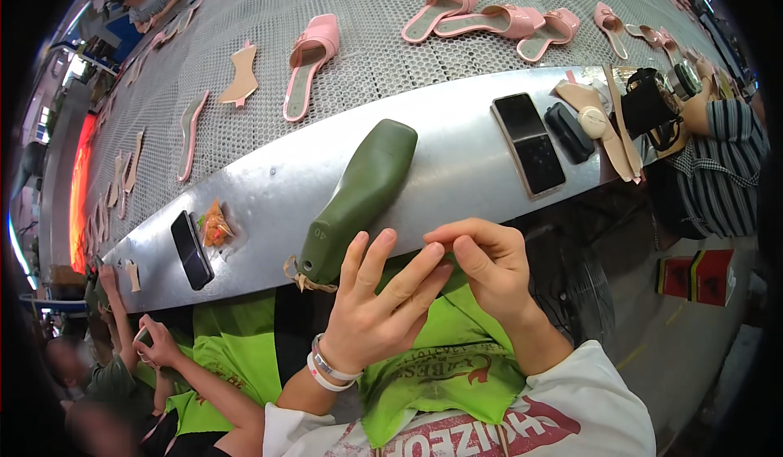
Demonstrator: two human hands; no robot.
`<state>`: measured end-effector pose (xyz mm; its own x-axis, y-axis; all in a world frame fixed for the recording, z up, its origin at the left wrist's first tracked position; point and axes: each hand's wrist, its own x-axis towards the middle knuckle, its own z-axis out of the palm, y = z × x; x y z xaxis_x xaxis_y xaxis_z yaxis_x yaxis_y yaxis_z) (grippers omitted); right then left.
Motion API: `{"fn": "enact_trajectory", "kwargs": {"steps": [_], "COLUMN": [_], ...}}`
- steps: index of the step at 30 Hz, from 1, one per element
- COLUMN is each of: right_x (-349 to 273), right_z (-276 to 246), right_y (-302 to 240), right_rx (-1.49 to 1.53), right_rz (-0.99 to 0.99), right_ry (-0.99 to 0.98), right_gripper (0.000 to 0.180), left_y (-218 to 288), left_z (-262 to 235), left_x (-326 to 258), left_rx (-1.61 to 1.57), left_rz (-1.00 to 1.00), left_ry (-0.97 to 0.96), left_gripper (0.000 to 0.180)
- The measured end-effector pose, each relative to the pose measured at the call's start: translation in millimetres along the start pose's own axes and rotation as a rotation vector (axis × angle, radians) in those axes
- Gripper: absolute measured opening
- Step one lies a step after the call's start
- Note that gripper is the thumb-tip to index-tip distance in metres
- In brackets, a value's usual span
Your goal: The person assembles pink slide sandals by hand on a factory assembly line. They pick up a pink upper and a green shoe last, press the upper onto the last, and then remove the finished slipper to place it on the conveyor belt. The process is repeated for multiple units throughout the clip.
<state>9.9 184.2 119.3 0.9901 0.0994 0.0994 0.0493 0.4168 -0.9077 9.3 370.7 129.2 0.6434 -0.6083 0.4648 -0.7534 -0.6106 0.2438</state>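
My left hand [379,310] is in front of the metal ledge, its back up and its fingers stretched and spread; the thumb is hidden. My right hand [493,269] is curled, index finger and thumb brought together at the left fingertips. Whatever may lie between them is too small or hidden to make out. Just beyond my hands a dark green shoe last [363,188] rests on the ledge. Its toe points away to the right, and a loop of twine [308,279] hangs at its heel end. A lime-green apron [444,359] covers my lap.
The metal ledge [457,130] borders a mesh conveyor [359,41] carrying pink sandals [311,65] and insole pieces [239,75]. Phones [528,143], a dark case [569,133] and a small bag [215,224] lie on the ledge. Co-workers sit at left and right.
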Motion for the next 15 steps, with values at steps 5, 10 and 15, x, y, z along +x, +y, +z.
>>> {"fn": "enact_trajectory", "kwargs": {"steps": [5,10,15], "right_x": [-5.0,-9.0,-13.5], "right_z": [4.2,10.3,7.9], "right_y": [3.9,6.1,11.6], "right_rx": [0.097,0.245,0.302], "right_rz": [0.013,0.061,0.049], "right_ry": [-0.053,-0.118,-0.247], "right_gripper": [0.026,0.027,0.031], "left_y": [-4.4,-12.0,-20.4], "left_z": [2.1,0.9,-1.2], "left_x": [-9.5,-16.9,-24.9], "left_rx": [0.036,0.087,0.059], "left_rz": [0.031,0.125,0.136], "left_ry": [0.037,0.095,0.136], "left_gripper": [0.037,0.039,0.039]}}
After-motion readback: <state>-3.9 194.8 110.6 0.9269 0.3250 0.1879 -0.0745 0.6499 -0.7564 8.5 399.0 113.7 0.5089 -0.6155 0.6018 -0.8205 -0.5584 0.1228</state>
